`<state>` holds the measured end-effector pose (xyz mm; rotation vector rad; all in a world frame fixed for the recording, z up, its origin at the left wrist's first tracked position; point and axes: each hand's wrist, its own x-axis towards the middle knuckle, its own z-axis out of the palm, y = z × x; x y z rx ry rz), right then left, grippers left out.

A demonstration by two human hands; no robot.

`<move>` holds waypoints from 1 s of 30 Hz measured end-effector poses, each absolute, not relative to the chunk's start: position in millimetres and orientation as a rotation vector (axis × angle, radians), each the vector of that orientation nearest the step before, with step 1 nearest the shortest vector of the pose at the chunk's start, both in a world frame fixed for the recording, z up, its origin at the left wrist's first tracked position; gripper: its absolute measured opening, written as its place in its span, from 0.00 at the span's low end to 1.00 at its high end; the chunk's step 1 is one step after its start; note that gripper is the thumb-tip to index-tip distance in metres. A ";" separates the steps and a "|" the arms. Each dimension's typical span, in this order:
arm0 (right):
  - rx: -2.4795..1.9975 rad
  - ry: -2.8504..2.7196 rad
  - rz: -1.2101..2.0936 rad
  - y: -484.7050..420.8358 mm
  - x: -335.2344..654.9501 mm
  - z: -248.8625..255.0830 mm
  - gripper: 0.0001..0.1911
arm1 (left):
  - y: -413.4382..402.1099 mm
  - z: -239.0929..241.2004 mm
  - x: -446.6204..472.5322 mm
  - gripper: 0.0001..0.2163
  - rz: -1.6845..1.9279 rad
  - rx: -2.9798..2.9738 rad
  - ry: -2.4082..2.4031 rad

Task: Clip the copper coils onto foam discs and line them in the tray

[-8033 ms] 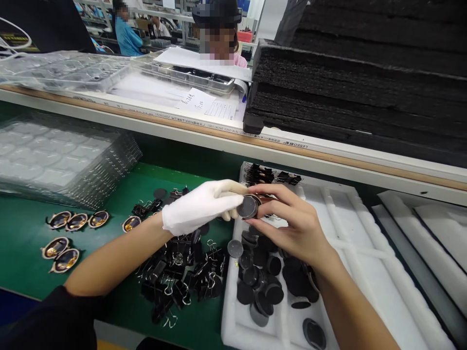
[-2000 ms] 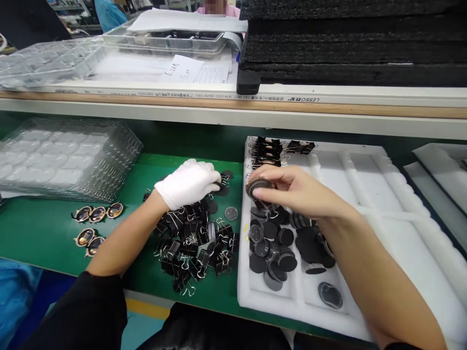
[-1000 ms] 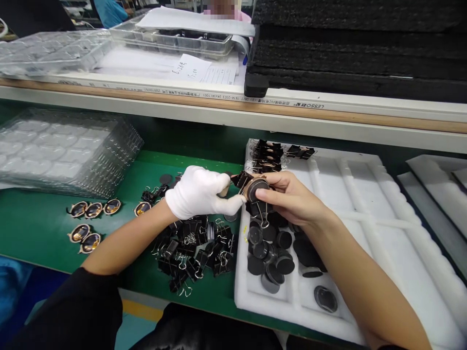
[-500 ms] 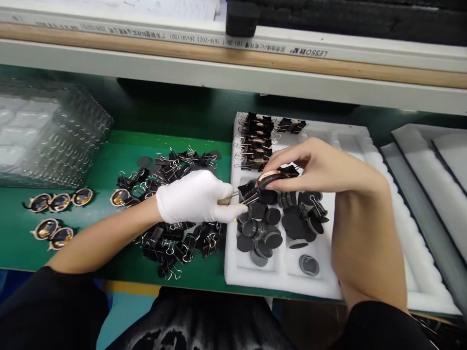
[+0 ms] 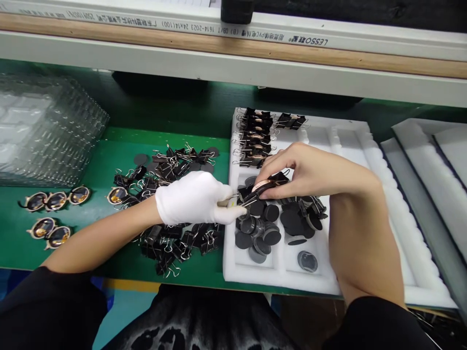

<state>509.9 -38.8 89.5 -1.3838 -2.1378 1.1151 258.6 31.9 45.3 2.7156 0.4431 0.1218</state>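
Six gold-rimmed lens pieces (image 5: 56, 201) lie toward the left of the green surface (image 5: 120, 132), five in two rows by the near edge and one beside a heap of black clips (image 5: 175, 163). From here I see that heap spread under the gloved left hand (image 5: 197, 198), crowding the left edge of a white foam tray (image 5: 250, 276). Behind it all, a stack of clear plastic trays (image 5: 54, 141) stands toward the far left, and a shelf (image 5: 204, 56) overhangs the far edge. In the tray, loose black discs (image 5: 272, 236) fill the near-left compartments, and a column of clipped pieces (image 5: 256, 137) lines the far-left corner.

The shelf's top and the plastic stack are cut off; the left hand covers part of the heap, the right forearm some of the foam compartments. Fingers mask much of the join, so I can't tell how firmly the clip bites.

The round piece (image 5: 268, 190) sits over the tray's left half, tipped nearly edge-on, its long axis rising from near left to far right. The bare right hand (image 5: 301, 175) grips it between thumb and fingers, with a second clip (image 5: 280, 177) at its right end. The left hand, pinched narrow, holds the wire handles of a binder clip (image 5: 249, 195); these point leftward, its mouth toward the piece.
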 end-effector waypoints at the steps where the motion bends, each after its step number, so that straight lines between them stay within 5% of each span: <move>1: -1.376 -2.135 1.100 -39.4 510.0 90.1 0.05 | 33.9 48.0 257.3 0.26 0.135 2.733 0.438; 5: -1.296 -2.166 0.808 -40.1 505.7 90.7 0.03 | 44.8 59.5 254.2 0.23 0.182 2.650 0.478; 10: -1.232 -2.184 0.047 -36.0 490.6 88.3 0.08 | 55.1 67.8 260.5 0.32 0.109 1.816 0.695; 13: -1.229 -2.184 -0.076 -40.2 492.2 88.7 0.09 | 59.2 76.0 265.0 0.26 0.189 1.753 0.647; 14: -1.235 -2.164 -0.050 -43.8 496.3 88.2 0.13 | 59.9 79.7 266.7 0.24 0.217 1.791 0.639; 17: -1.276 -1.970 0.275 -59.3 514.2 82.4 0.51 | 58.0 90.5 276.4 0.20 0.180 1.956 0.629; 18: -1.304 -1.871 0.440 -64.9 519.7 79.1 0.57 | 56.0 92.8 281.6 0.19 0.160 2.009 0.622; 20: -1.389 -1.680 0.733 -75.0 527.0 72.4 0.49 | 50.7 94.2 294.9 0.18 0.138 2.070 0.611; 24: -1.442 -1.379 0.985 -87.5 527.5 63.9 0.18 | 41.1 89.4 324.8 0.17 0.139 2.048 0.601; 30: -1.359 -1.213 0.998 -95.2 533.7 56.6 0.11 | 34.0 93.9 351.2 0.18 0.051 2.047 0.604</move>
